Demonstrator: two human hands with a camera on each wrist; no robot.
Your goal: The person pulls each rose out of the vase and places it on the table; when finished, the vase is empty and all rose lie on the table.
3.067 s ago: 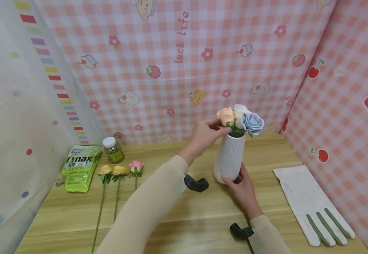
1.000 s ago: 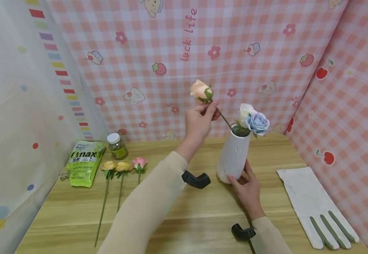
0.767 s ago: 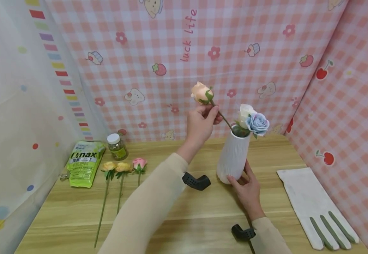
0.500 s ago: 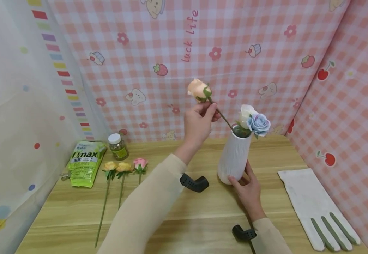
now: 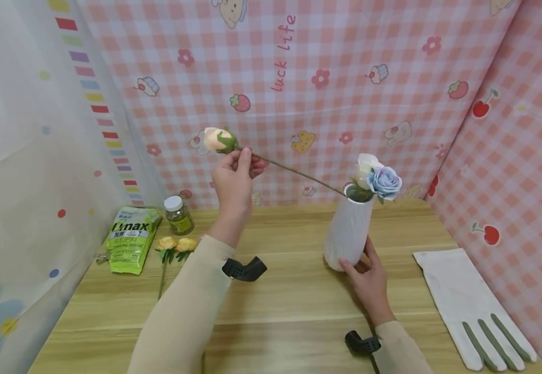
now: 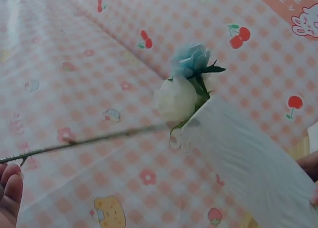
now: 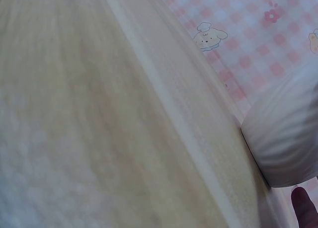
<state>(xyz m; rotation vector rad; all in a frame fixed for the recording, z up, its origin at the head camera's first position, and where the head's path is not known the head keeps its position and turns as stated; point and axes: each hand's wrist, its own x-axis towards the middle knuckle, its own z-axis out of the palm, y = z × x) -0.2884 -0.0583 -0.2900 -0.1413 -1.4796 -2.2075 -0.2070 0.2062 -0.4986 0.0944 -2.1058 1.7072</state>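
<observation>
Left hand [image 5: 234, 182]: raised above the table [image 5: 289, 301] and pinching, between thumb and fingers, the stem of a peach rose [image 5: 219, 139] just below its bloom. Bloom at the upper left of this hand; stem out to its right, slanting down to the mouth of a white vase [image 5: 350, 228]. Blurred at the tip in the left wrist view; cannot tell whether inside the mouth or only over the rim.

Right hand [image 5: 369, 285]: gripping the vase low down, with the thumb on the near face. Above this hand, in the vase's mouth: a white rose [image 5: 365, 169] and a blue rose [image 5: 385, 182], close together, the blue farther right.

Down and left of the left hand, lying side by side: two yellow flowers [image 5: 166, 243], partly behind the left sleeve [image 5: 182, 306]. Beyond these, also left of that hand: a white-lidded jar [image 5: 179, 218] and, farthest left, a green bag [image 5: 132, 244]. Well right of the right hand, flat on the table: a white glove [image 5: 458, 285] with green stripes.
</observation>
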